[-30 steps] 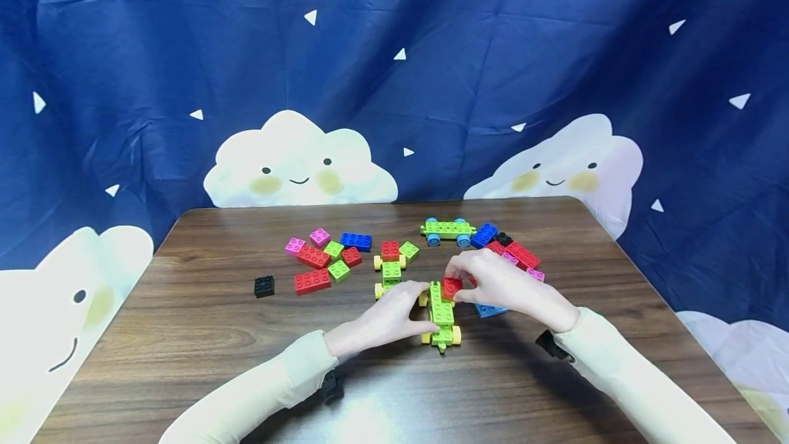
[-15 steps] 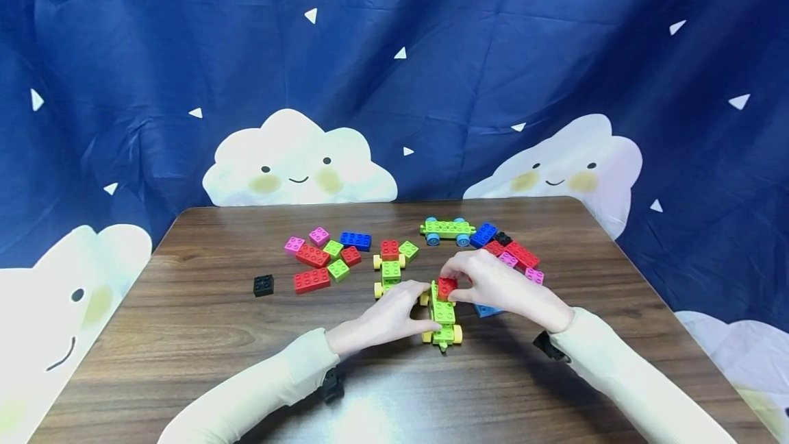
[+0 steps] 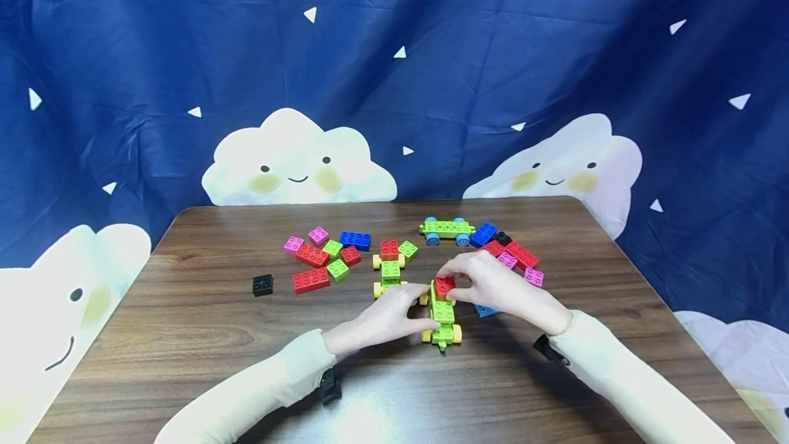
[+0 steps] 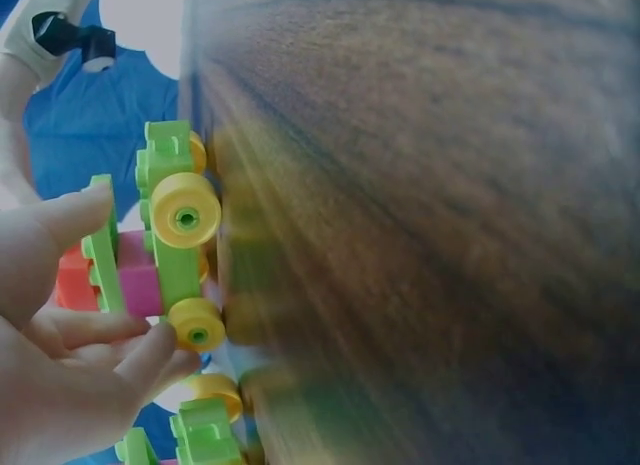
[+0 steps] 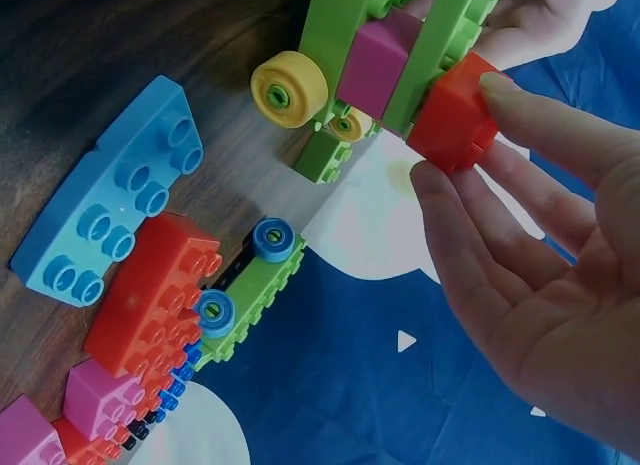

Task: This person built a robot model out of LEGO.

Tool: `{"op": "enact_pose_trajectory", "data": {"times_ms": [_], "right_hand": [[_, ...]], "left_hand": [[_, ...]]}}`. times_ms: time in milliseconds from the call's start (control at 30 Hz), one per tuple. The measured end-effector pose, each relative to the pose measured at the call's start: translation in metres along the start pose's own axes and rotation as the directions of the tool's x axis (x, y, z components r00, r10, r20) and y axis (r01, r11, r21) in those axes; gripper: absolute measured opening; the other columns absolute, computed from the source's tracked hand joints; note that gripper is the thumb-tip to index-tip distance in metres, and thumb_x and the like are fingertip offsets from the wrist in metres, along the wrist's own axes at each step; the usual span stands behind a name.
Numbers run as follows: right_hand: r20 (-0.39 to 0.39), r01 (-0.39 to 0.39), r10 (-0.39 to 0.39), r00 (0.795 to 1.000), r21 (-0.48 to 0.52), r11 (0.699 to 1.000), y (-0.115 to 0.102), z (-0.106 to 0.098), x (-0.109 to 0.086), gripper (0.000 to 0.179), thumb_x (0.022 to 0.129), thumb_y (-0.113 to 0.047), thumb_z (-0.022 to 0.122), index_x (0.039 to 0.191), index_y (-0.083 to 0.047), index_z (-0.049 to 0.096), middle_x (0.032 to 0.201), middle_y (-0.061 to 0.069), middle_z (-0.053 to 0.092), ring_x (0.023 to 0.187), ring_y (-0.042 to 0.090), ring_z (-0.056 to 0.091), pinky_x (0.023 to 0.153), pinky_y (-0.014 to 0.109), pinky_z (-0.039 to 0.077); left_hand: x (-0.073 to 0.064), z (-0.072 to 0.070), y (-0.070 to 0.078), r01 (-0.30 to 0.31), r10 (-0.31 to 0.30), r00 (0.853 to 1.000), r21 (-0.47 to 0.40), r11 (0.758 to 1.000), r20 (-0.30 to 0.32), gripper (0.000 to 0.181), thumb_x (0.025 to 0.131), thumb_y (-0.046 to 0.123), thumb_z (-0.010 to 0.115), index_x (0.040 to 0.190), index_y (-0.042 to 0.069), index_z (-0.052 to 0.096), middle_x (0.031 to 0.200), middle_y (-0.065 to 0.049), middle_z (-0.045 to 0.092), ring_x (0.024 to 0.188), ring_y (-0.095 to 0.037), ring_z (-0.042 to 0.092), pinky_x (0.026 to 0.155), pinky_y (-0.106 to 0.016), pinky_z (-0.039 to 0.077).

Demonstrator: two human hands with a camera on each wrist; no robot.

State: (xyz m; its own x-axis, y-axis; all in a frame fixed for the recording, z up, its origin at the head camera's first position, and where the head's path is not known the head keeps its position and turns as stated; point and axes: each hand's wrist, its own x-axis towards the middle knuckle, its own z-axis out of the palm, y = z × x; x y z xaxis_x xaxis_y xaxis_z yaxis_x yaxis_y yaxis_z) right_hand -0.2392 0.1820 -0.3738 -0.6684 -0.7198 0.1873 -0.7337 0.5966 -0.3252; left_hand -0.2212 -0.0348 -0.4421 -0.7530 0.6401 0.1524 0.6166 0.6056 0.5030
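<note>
A toy car with a lime-green base and yellow wheels stands in front of me. On its base sits a pink brick, and a lime-green plate lies over that. My left hand holds the car from the left, thumb at the plate's near end and fingers toward the far wheel. Between thumb and fingertips, my right hand pinches a red brick right at the top of the plate's far end. The left wrist view shows this red brick against the plate's studded side.
A second yellow-wheeled car stands just left, partly behind my left hand. Further back is a blue-wheeled car base. Loose bricks lie on both sides, including a black brick and a light-blue brick beside my right hand.
My right hand has moved slightly left with the red brick, from beside the plate's far end to over it. The left hand keeps its place on the car.
</note>
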Motion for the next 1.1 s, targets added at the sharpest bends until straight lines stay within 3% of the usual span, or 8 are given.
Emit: {"op": "enact_pose_trajectory", "data": {"times_ms": [100, 167, 433, 633, 1100], "right_hand": [[-0.003, -0.007, 0.007, 1.0, -0.005, 1.0, -0.0009, 0.0001, -0.0005, 0.026, 0.08, -0.015, 0.082, 0.104, -0.007, 0.075, 0.096, 0.003, 0.076, 0.086, 0.016, 0.069, 0.076, 0.034, 0.058], [-0.001, -0.009, 0.009, 1.0, -0.008, 1.0, -0.0013, 0.0001, -0.0003, 0.027, 0.08, -0.016, 0.082, 0.104, -0.007, 0.075, 0.096, 0.003, 0.076, 0.088, 0.016, 0.069, 0.077, 0.033, 0.059], [0.004, -0.004, 0.004, 1.0, 0.011, 1.0, -0.0009, -0.0003, 0.0006, 0.028, 0.079, -0.015, 0.082, 0.105, -0.006, 0.075, 0.097, 0.005, 0.076, 0.085, 0.019, 0.069, 0.076, 0.033, 0.059], [0.016, -0.011, 0.01, 1.0, 0.036, 0.999, -0.0012, -0.0024, 0.0018, 0.028, 0.078, -0.013, 0.083, 0.104, -0.005, 0.075, 0.096, 0.006, 0.076, 0.079, 0.018, 0.065, 0.071, 0.03, 0.058], [0.041, -0.012, 0.008, 0.999, 0.081, 0.997, 0.005, -0.0024, 0.0055, 0.028, 0.079, -0.013, 0.082, 0.105, -0.005, 0.075, 0.097, 0.006, 0.075, 0.078, 0.021, 0.065, 0.071, 0.032, 0.059]], "left_hand": [[0.0, -0.0011, -0.0008, -0.032, 0.032, 0.999, -0.017, 0.999, 0.011, 0.045, 0.091, 0.041, 0.069, 0.12, 0.007, 0.064, 0.092, -0.005, 0.07, 0.074, -0.014, 0.055, 0.063, -0.018, 0.04], [-0.0005, -0.0014, -0.0015, -0.036, 0.037, 0.999, -0.025, 0.999, 0.014, 0.045, 0.092, 0.041, 0.069, 0.121, 0.007, 0.064, 0.094, -0.005, 0.07, 0.075, -0.014, 0.056, 0.064, -0.017, 0.04], [-0.0016, -0.0001, -0.0035, -0.03, 0.03, 1.0, 0.002, 1.0, 0.004, 0.049, 0.092, 0.043, 0.068, 0.124, 0.008, 0.064, 0.111, -0.004, 0.071, 0.095, -0.016, 0.065, 0.082, -0.024, 0.052], [-0.0008, -0.0007, -0.0036, -0.007, 0.007, 1.0, 0.004, 1.0, 0.01, 0.056, 0.09, 0.045, 0.07, 0.129, 0.006, 0.062, 0.125, -0.007, 0.068, 0.115, -0.018, 0.064, 0.098, -0.03, 0.052], [0.0004, -0.0035, -0.0029, 0.005, -0.005, 1.0, -0.008, 1.0, 0.022, 0.056, 0.09, 0.044, 0.071, 0.13, 0.006, 0.062, 0.125, -0.007, 0.068, 0.115, -0.019, 0.064, 0.099, -0.03, 0.052]]}}
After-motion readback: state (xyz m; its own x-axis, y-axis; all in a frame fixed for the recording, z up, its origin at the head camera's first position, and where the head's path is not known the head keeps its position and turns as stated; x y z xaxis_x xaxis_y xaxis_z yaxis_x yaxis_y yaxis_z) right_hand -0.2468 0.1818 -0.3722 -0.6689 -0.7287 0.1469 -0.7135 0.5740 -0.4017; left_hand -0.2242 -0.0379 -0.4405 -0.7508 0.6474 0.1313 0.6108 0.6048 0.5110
